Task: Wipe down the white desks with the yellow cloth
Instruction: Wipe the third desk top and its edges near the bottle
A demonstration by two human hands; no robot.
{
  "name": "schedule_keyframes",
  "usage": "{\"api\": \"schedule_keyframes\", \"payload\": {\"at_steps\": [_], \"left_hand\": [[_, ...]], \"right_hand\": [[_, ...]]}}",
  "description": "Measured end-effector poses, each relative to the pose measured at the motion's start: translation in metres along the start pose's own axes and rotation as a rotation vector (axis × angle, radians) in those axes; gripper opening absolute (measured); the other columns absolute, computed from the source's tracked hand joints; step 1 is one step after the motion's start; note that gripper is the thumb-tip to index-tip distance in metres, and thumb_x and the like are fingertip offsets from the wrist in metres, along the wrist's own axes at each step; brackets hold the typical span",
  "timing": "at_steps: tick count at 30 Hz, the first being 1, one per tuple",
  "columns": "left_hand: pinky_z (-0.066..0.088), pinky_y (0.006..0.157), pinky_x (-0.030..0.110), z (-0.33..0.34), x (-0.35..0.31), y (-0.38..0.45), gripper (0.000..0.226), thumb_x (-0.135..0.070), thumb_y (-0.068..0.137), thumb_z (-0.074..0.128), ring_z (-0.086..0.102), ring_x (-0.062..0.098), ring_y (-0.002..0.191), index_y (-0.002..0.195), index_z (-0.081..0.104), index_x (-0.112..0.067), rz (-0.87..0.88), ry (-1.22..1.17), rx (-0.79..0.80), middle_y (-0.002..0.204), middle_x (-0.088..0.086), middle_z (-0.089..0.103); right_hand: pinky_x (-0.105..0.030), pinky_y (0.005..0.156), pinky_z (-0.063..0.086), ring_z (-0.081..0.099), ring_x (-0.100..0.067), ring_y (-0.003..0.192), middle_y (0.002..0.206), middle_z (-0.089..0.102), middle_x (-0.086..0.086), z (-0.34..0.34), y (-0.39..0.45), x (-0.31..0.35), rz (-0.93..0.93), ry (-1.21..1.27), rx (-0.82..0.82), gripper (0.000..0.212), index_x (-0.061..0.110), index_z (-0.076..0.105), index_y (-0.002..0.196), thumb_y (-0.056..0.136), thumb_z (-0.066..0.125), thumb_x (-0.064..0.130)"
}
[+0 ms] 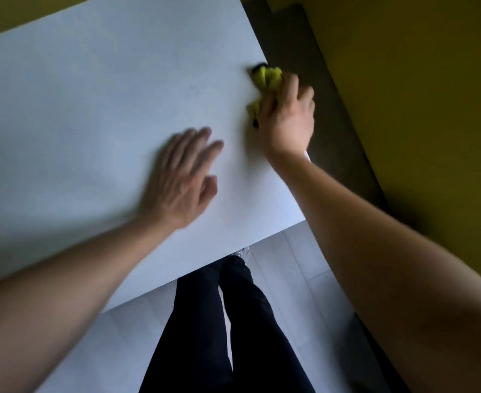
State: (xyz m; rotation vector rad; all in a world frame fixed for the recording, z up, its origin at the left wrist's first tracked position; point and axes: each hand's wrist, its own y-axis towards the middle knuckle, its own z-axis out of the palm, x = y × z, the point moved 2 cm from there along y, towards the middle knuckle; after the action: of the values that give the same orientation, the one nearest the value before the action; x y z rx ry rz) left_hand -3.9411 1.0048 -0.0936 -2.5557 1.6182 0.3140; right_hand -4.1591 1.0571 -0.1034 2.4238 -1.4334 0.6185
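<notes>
— Along the right edge of the worktop (91,95), what do you see from the head camera?

— The right hand (286,120) is pressed down on the yellow cloth (267,79), which is bunched up right at that edge, toward the far right corner. The fingers (293,89) are curled over the cloth and hold it; part of it bulges out beyond the fingertips and a smaller fold shows by the thumb side. A dark bit shows at the cloth's far end and another near the thumb; I cannot tell what they are.

— And the other hand?

— The left hand (181,177) lies over the middle of the worktop, nearer the front edge, fingers straight and slightly spread, holding nothing. It is blurred, so I cannot tell whether the palm touches the surface. The two hands are near each other but apart.

— Anything around that gets in the way?

— Just off the right edge runs a dark strip of floor (304,46), and beyond it a yellow wall (418,95) rises close by, so the room on that side is narrow. Another patch of yellow wall shows past the far left corner.

— And at the front?

— The front edge runs slanted across the view. Below it are the person's dark trousers (219,321), standing close to that edge, and pale floorboards (290,265). The rest of the white surface, out to the left and far edges, is plain.
</notes>
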Motion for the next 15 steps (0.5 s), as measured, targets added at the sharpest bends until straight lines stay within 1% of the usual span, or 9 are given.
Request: {"api": "schedule_keyframes", "payload": {"at_steps": [3, 6, 9, 11, 15], "left_hand": [[0.021, 0.127, 0.056, 0.0, -0.011, -0.042, 0.066, -0.032, 0.1, 0.044, 0.027, 0.038, 0.157, 0.162, 0.035, -0.012, 0.033, 0.041, 0.077, 0.171, 0.015, 0.025], [0.022, 0.127, 0.056, 0.0, -0.008, -0.048, 0.07, -0.035, 0.099, 0.043, 0.023, 0.034, 0.159, 0.165, 0.03, -0.016, 0.062, 0.079, 0.102, 0.173, 0.012, 0.021], [0.023, 0.126, 0.057, 0.002, -0.009, -0.046, 0.069, -0.034, 0.098, 0.044, 0.024, 0.035, 0.158, 0.164, 0.033, -0.015, 0.058, 0.057, 0.086, 0.172, 0.013, 0.024], [0.022, 0.127, 0.057, 0.002, -0.008, -0.048, 0.069, -0.034, 0.098, 0.043, 0.024, 0.035, 0.158, 0.163, 0.033, -0.015, 0.063, 0.046, 0.084, 0.171, 0.013, 0.025], [0.018, 0.128, 0.056, 0.004, -0.005, -0.048, 0.071, -0.035, 0.097, 0.043, 0.022, 0.034, 0.159, 0.164, 0.031, -0.016, 0.049, 0.032, 0.104, 0.173, 0.011, 0.021]], "right_hand": [[-0.047, 0.084, 0.051, 0.054, -0.035, 0.111, 0.122, 0.05, -0.014, 0.011, 0.027, 0.018, -0.007, 0.005, 0.073, 0.048, 0.017, 0.048, 0.139, 0.095, 0.044, 0.037], [-0.046, 0.081, 0.05, 0.053, -0.037, 0.109, 0.121, 0.051, -0.015, 0.004, 0.015, 0.004, -0.02, 0.038, 0.07, 0.05, 0.015, 0.048, 0.14, 0.094, 0.046, 0.035], [-0.045, 0.075, 0.047, 0.053, -0.04, 0.101, 0.113, 0.052, -0.018, -0.017, -0.03, -0.028, 0.019, 0.045, 0.03, 0.05, 0.014, 0.051, 0.137, 0.091, 0.046, 0.033], [-0.046, 0.073, 0.047, 0.053, -0.041, 0.096, 0.109, 0.053, -0.018, -0.037, -0.07, -0.056, 0.065, 0.018, 0.005, 0.05, 0.015, 0.054, 0.134, 0.088, 0.045, 0.033], [-0.047, 0.08, 0.048, 0.052, -0.038, 0.095, 0.112, 0.053, -0.016, -0.065, -0.14, -0.101, 0.186, 0.007, -0.022, 0.047, 0.016, 0.053, 0.135, 0.09, 0.047, 0.03]]}}
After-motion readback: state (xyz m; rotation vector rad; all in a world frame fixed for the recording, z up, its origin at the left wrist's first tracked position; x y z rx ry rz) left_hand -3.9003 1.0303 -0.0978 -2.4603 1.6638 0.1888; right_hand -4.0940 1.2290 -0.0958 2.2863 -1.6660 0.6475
